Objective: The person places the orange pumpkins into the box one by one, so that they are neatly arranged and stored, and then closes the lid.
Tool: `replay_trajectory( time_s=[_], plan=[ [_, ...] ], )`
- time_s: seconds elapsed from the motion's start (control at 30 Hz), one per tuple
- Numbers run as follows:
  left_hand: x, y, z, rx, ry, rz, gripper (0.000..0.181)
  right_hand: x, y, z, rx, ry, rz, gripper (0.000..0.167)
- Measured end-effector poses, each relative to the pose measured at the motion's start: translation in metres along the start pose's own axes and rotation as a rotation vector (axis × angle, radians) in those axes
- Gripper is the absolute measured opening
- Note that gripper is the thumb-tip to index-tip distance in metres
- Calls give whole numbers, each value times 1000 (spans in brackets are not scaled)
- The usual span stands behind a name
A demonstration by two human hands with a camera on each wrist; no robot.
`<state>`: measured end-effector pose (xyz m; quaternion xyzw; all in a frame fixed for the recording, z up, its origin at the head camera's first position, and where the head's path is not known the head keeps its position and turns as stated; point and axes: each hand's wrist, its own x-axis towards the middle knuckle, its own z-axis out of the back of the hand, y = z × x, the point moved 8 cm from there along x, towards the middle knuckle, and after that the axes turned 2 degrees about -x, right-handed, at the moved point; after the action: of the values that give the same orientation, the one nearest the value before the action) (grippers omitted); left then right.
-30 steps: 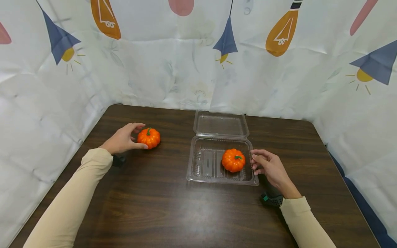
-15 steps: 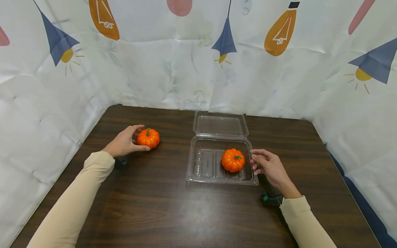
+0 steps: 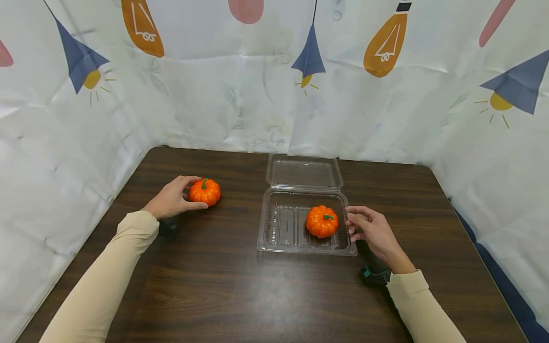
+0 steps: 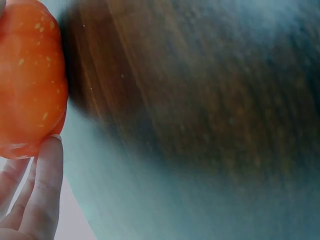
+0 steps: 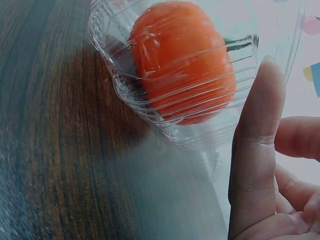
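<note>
On the left of the head view, the left hand (image 3: 171,199) has its thumb and fingers around an orange pumpkin (image 3: 205,192) with a green stem. Up close in the left wrist view, fingertips (image 4: 52,145) touch the side of that pumpkin (image 4: 30,80). A clear plastic container (image 3: 280,245) lies with its lid (image 3: 304,172) folded back. Inside, toward the right, sits a second orange pumpkin (image 3: 321,222). The right hand (image 3: 377,238) holds the container's right rim, thumb and fingers bent at the edge; the right wrist view shows a finger (image 5: 260,115) against the clear wall.
The brown wooden table (image 3: 214,286) reaches back to a white patterned cloth (image 3: 206,95), which also hangs at both sides. Dark blue material (image 3: 506,271) shows beyond the table's right edge. Dark straps circle both wrists.
The left hand has come in closer around the left pumpkin, its thumb slightly farther right. The right hand, container and second pumpkin keep their places; the head view has shifted slightly.
</note>
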<state>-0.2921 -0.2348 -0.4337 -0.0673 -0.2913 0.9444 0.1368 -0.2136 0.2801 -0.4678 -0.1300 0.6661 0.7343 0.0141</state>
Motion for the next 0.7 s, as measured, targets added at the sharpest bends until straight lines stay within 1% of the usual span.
replay_trajectory(
  time_s=[0.27,0.7],
  plan=[
    [-4,1,2,-3,-2,22,90,-1,1,0,-1,3,0,48],
    [-11,-2,8,2,-23,25,89,-2,2,-1,-13,0,8,47]
  ],
)
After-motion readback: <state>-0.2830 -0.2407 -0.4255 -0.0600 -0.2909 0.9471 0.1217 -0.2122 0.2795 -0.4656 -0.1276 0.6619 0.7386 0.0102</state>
